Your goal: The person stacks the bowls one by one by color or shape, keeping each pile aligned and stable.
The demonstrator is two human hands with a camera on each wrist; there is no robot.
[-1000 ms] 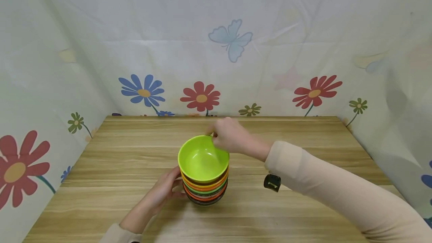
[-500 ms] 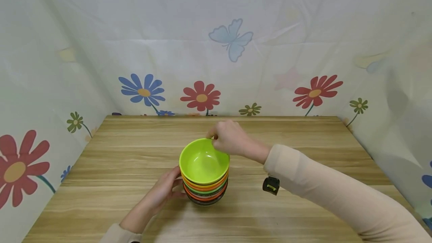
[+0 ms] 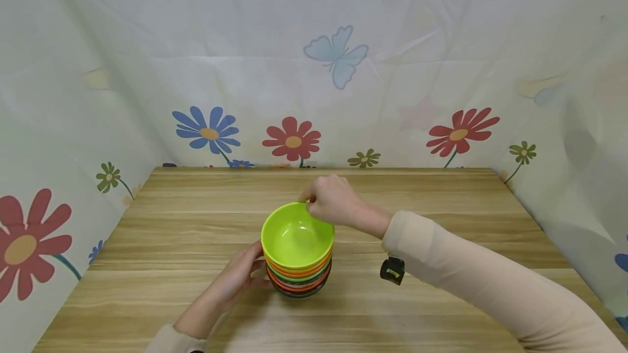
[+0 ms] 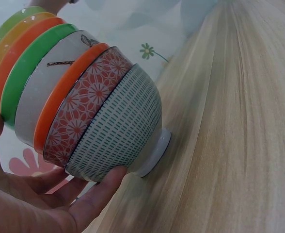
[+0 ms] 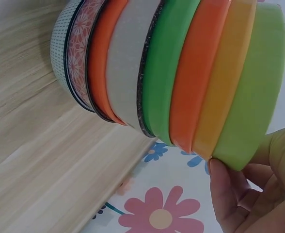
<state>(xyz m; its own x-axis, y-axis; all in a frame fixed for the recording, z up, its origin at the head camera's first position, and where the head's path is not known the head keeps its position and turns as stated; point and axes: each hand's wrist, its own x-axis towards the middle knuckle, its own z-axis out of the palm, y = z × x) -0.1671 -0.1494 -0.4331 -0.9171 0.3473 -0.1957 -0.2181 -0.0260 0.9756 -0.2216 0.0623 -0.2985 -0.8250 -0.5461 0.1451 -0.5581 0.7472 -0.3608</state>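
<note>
A tall stack of nested bowls [image 3: 298, 272] stands upright on the wooden table. The top one is a lime green bowl [image 3: 294, 238]. Its far right rim is pinched between the thumb and fingers of my right hand [image 3: 336, 200]. My left hand [image 3: 240, 272] rests against the stack's left side, fingers spread from the upper bowls down to the lowest. In the left wrist view the patterned bottom bowl [image 4: 125, 121] shows its white foot, with a fingertip touching its side. Above it come a red flowered bowl [image 4: 87, 109], then orange, white, green, orange and yellow ones.
The wooden table [image 3: 422, 309] reaches back to a pale curtain [image 3: 235, 70] printed with flowers and a butterfly, which also hangs along both sides. A black wrist strap piece [image 3: 393, 270] hangs beneath the right sleeve.
The lime green bowl has sunk slightly onto the stack, with my right hand lowering along with it at its rim. My left hand has stayed in place.
</note>
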